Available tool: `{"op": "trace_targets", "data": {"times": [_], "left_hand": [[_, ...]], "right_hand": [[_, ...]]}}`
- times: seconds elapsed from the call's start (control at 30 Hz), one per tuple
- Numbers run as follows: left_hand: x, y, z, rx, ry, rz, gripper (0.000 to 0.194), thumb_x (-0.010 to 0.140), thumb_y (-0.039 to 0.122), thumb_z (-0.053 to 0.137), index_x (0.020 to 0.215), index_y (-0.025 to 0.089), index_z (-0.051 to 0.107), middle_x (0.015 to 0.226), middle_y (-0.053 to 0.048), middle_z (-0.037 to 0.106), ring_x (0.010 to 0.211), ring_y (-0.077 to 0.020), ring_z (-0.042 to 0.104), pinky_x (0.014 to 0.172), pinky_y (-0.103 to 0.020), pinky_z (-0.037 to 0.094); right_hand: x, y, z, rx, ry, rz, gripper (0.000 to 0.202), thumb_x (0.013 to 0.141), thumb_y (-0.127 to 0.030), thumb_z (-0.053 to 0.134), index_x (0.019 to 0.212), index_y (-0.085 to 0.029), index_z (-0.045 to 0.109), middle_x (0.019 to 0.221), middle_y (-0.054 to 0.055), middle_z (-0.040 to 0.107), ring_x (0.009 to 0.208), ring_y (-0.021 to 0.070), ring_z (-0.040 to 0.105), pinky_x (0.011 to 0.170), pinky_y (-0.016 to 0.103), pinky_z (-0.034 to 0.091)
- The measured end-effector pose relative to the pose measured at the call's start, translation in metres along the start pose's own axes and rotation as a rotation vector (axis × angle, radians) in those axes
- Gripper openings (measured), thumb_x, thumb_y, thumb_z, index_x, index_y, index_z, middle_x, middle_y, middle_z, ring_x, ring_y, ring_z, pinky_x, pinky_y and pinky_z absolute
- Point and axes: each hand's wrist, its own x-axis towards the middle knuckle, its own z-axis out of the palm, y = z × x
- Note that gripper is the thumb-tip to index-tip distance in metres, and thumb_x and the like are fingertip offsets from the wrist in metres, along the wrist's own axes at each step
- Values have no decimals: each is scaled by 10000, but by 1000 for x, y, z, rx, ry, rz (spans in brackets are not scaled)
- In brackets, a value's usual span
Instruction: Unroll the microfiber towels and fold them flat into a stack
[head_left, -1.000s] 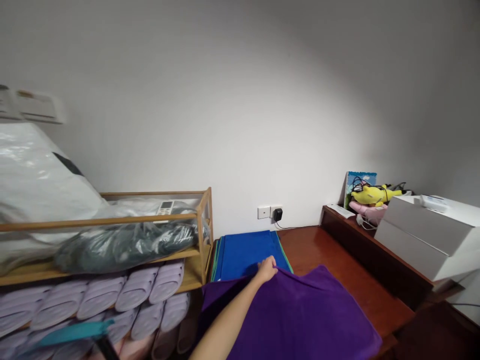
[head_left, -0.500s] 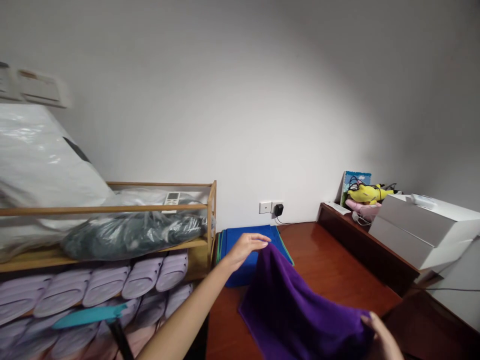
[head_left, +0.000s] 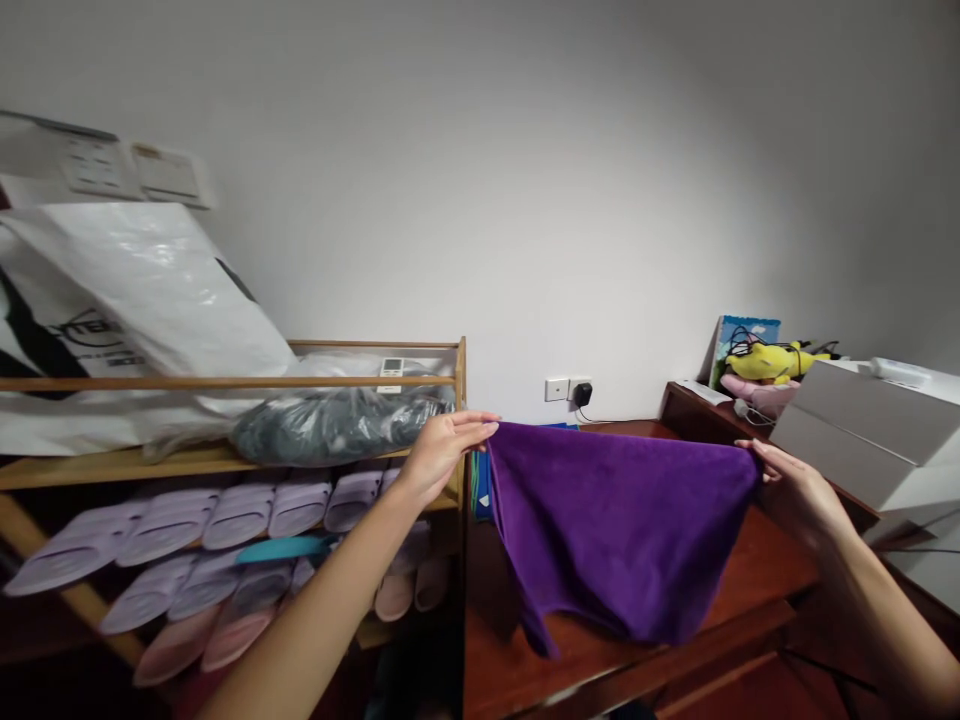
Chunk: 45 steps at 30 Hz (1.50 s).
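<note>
From the head view, we hold a purple cloth (head_left: 615, 520) stretched by its two upper corners above a glossy reddish-brown wooden surface (head_left: 757, 565). Our left hand (head_left: 442, 452) is almost closed at the fingertips, thumb and straight fingers pinching one corner; our right hand (head_left: 799, 490) pinches the other the same way, fingers extended and nearly together. Between them the top edge runs nearly straight, and the soft, velvety fabric falls in shallow folds to an uneven lower hem, one side narrowing to a drooping point. Behind the cloth we see part of a smooth blue item (head_left: 483, 500), mostly hidden.

To the left, a slatted, pale wooden rack (head_left: 225, 383) carries a glossy, creased white bag (head_left: 172, 275) and a dark bundle (head_left: 337, 430) in crinkled clear plastic. Below sit rows of rounded, ridged lilac slippers (head_left: 176, 522).

On the right, a raised dark wooden ledge (head_left: 679, 403) bears a plump yellow plush toy (head_left: 772, 362) and a flat-sided white box (head_left: 847, 425). A squarish black plug (head_left: 582, 395) sits in the wall.
</note>
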Motion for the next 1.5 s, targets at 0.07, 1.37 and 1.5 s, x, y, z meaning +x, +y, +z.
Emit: {"op": "trace_targets", "data": {"times": [0.07, 1.37, 1.5], "left_hand": [[2, -1, -5, 19, 26, 4, 391, 571, 349, 809, 876, 129, 703, 773, -49, 707, 650, -103, 592, 606, -210, 453], [-38, 36, -26, 409, 39, 104, 279, 525, 356, 795, 714, 164, 719, 641, -42, 707, 644, -188, 641, 632, -278, 486], [-64, 55, -21, 572, 3, 132, 219, 594, 385, 740, 631, 175, 690, 453, 2, 609, 434, -149, 546, 466, -241, 411]], "right_hand": [[8, 3, 5, 84, -39, 53, 372, 603, -367, 766, 927, -195, 700, 766, 4, 698, 584, 101, 575, 520, 193, 471], [-20, -14, -8, -381, -63, -229, 450, 564, -436, 778, 932, -189, 698, 858, 42, 727, 802, 186, 647, 712, 253, 515], [-40, -23, -9, -555, 34, -356, 349, 581, -469, 741, 840, -236, 716, 851, 36, 726, 835, 227, 649, 703, 280, 516]]}}
